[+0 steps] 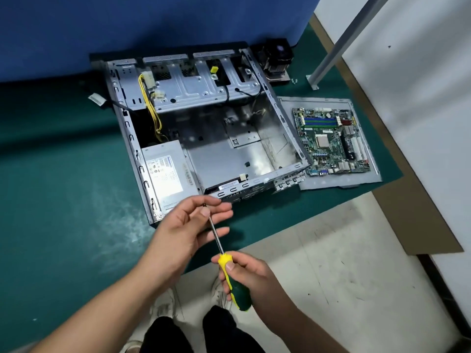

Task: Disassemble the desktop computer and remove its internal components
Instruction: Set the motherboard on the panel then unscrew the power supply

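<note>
On the green mat (63, 200) the open computer case (204, 128) lies flat, with the power supply (167, 174) in its near left corner. In front of it the left hand (188, 225) pinches the tip of the screwdriver (229, 273) between thumb and fingers, and the right hand (248, 273) grips its yellow-green handle. The removed motherboard (331, 141) lies on a grey panel (369, 174) just right of the case.

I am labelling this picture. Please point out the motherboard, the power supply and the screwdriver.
motherboard (331, 141), head view, on the processor socket area.
power supply (167, 174), head view, on its label.
screwdriver (238, 291), head view, on the green handle.
</note>
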{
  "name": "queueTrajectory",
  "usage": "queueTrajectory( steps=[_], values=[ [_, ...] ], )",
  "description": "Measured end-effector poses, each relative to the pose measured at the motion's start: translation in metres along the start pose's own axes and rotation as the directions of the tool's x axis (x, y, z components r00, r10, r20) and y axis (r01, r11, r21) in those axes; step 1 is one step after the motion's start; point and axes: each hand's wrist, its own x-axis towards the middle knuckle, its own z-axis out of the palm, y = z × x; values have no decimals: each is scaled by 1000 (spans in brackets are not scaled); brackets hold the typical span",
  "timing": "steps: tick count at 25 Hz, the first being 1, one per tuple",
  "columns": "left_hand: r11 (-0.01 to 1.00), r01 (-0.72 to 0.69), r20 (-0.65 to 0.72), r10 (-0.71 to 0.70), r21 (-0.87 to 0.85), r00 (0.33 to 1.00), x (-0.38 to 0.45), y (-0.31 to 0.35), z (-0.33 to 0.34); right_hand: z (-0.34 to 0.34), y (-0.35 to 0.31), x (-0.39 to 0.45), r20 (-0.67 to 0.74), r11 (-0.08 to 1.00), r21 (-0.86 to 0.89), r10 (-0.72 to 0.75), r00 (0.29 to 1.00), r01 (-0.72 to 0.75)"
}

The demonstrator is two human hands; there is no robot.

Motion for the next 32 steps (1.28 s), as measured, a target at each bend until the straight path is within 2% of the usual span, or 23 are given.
queueTrajectory(
  steps=[3, 7, 13, 26, 32],
  values=[
    [996, 81, -45, -82, -36, 996, -18, -13, -13, 7, 16, -10, -46, 999, -45, -5, 999, 3],
    [962, 188, -118, -214, -199, 970, -28, -15, -30, 29, 32, -14, -101, 998, -51, 23, 995, -29],
    [925, 98, -293, -214, -367, 932, -34, -10, -36, 50, 29, -8, -107, 996, -80, 17, 994, -26],
    [938, 72, -353, -198, -340, 915, -38, -4, -39, 63, 32, -3, -119, 994, -109, -5, 993, -8],
    [942, 62, -362, -186, -329, 913, -40, -6, -38, 73, 37, -9, -205, 982, -186, -12, 979, -27]
  ],
)
